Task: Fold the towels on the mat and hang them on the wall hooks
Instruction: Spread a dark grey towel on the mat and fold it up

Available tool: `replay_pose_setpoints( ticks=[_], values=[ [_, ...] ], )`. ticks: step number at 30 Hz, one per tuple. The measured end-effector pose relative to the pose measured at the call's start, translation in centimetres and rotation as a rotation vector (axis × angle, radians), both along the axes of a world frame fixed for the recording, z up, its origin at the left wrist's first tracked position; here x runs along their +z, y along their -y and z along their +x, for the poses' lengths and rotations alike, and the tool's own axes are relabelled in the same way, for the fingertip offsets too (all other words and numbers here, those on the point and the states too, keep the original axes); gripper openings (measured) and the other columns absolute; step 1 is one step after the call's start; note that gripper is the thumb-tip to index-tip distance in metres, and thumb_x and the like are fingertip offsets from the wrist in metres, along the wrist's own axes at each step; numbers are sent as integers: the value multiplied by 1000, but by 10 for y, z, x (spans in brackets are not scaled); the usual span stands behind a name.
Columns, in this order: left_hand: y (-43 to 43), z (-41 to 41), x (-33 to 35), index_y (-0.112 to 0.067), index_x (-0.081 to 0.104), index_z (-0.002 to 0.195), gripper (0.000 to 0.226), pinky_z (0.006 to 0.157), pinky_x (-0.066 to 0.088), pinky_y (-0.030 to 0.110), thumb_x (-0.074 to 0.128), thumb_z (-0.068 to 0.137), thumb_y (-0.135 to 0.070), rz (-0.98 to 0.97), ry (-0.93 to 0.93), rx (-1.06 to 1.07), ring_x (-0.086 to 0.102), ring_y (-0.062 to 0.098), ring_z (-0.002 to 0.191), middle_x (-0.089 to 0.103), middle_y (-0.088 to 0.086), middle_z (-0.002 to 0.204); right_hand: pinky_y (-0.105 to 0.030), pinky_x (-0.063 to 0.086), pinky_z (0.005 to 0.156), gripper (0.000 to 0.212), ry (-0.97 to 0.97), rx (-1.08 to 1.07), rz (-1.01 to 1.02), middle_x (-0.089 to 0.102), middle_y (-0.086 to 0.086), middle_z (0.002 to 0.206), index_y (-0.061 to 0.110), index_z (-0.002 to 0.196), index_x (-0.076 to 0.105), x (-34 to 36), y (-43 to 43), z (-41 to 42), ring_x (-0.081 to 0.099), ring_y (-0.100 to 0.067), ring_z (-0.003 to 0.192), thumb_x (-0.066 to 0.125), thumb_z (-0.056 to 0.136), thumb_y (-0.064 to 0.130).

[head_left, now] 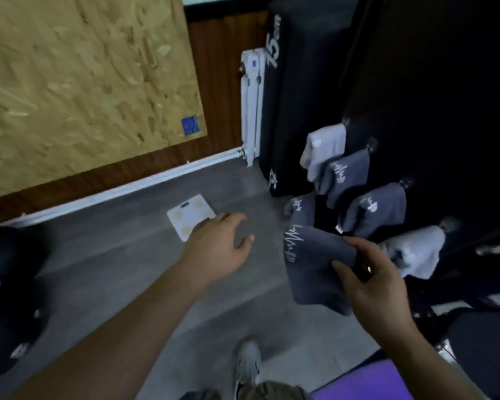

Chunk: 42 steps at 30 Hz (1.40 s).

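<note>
Grey folded towel [315,267] (white logo showing) is pinched by the right hand [378,287]; left hand [217,246] hovers, fingers relaxed apart.

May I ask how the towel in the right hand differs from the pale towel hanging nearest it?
The held towel is dark grey; the hanging towel is pale. The held towel shows a white zigzag mark; the hanging towel shows none. The right hand grips the held towel; the hanging towel hangs from a hook. Both are folded.
</note>
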<state>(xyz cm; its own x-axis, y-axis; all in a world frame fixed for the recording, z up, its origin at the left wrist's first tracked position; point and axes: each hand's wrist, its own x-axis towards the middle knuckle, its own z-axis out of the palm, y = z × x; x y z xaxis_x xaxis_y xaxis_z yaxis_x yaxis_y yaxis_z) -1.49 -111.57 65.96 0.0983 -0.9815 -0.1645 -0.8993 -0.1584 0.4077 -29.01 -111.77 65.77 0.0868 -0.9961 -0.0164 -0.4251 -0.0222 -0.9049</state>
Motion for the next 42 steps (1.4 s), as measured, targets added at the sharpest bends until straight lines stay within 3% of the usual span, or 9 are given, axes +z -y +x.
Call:
replay_pose_setpoints(
  ticks=[5, 10, 14, 18, 23, 28, 31, 37, 42],
  values=[
    [132, 9, 27, -27, 46, 143, 54, 101, 47, 40, 50, 96, -52, -77, -46, -150, 56, 23, 121, 55, -1, 139, -6, 46, 80, 46, -27, -88, -74, 66, 28, 106, 45, 108, 58, 31, 90, 22, 63, 5, 103, 69, 89, 6],
    [252, 5, 56, -32, 47, 139, 45, 95, 50, 41, 47, 98, -52, -126, -148, -344, 58, 19, 117, 56, -5, 133, -21, 52, 90, 36, -45, -152, -96, 68, 20, 110, 34, 117, 62, 52, 170, 43, 63, 0, 107, 68, 90, 10],
    [344, 6, 76, -33, 57, 131, 39, 103, 48, 31, 63, 94, -43, -41, -477, -555, 57, -2, 118, 61, -16, 128, -15, 48, 91, 42, -55, -152, -76, 65, 20, 111, 48, 113, 62, 80, 237, 68, 60, 3, 109, 64, 94, 10],
    [414, 2, 115, -22, 61, 127, 37, 99, 47, 18, 71, 92, -13, 126, -827, -756, 61, -2, 116, 67, -9, 125, -13, 39, 96, 48, -211, -184, -65, 50, 6, 112, 64, 113, 54, 119, 296, 82, 47, -6, 114, 61, 96, 20],
    [504, -1, 168, -27, 43, 149, 68, 114, 36, 28, 72, 89, -16, 383, -937, -987, 48, 1, 134, 56, -11, 143, -37, 49, 105, 40, 76, -114, -120, 65, 0, 123, 33, 125, 64, 186, 357, 84, 60, -14, 120, 53, 99, 5],
    [558, -20, 210, -13, 54, 140, 49, 112, 38, 38, 60, 91, -15, 549, -1032, -1151, 54, 20, 130, 60, 10, 139, -38, 55, 87, 25, 204, -14, -97, 71, -17, 100, 7, 118, 52, 240, 403, 76, 66, -23, 96, 53, 94, 2],
    [579, -28, 220, -7, 63, 125, 41, 96, 33, 53, 66, 89, -27, 640, -1064, -1106, 53, 38, 111, 60, 22, 120, -27, 53, 78, 20, 155, 20, -89, 70, -8, 89, 5, 111, 48, 261, 419, 70, 64, -16, 86, 55, 92, 4],
    [594, -44, 243, -16, 68, 102, 19, 69, 44, 29, 62, 92, -30, 603, -883, -1224, 57, 18, 78, 63, 8, 91, -27, 52, 75, 18, 126, -5, -108, 62, -18, 89, 7, 107, 49, 273, 427, 50, 58, -22, 83, 57, 92, 2],
    [599, -53, 250, -19, 66, 87, 16, 62, 41, 26, 70, 87, -34, 503, -854, -1227, 52, 13, 67, 58, 3, 79, -22, 39, 49, 12, 121, -121, -159, 55, -25, 80, 12, 100, 50, 272, 431, 42, 44, -26, 61, 59, 93, 9]
  ],
)
